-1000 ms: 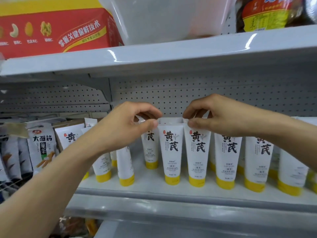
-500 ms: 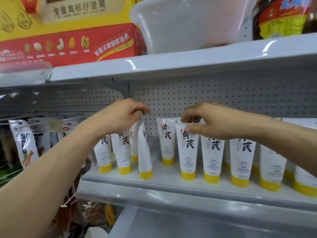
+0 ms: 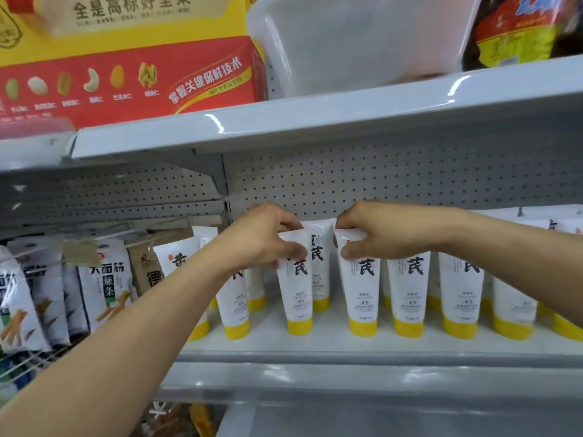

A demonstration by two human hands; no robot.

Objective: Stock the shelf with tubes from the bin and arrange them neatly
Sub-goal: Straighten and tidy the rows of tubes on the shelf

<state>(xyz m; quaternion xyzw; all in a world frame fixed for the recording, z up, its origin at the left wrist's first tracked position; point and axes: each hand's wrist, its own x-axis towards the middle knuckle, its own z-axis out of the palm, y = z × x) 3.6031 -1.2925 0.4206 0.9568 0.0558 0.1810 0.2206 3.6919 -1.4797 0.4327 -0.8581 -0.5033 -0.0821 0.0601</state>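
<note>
Several white tubes with yellow caps stand cap-down in a row on the grey shelf (image 3: 315, 345). My left hand (image 3: 265, 234) pinches the top of one front tube (image 3: 298, 298) left of centre. My right hand (image 3: 375, 234) pinches the top of the neighbouring front tube (image 3: 361, 298). Between them, a little further back, stands another tube (image 3: 320, 279). More tubes (image 3: 460, 298) continue to the right, and a few stand behind my left forearm. A translucent white bin (image 3: 356, 42) sits on the shelf above.
Snack bags (image 3: 104, 288) hang in the bay to the left. A red and yellow nut box (image 3: 126, 77) and a dark packet (image 3: 517, 29) flank the bin on the upper shelf. A pegboard back panel (image 3: 378, 178) rises behind the tubes.
My left hand has moved right from the tubes at the left and now pinches a front tube next to my right hand's tube. The view has shifted up slightly.
</note>
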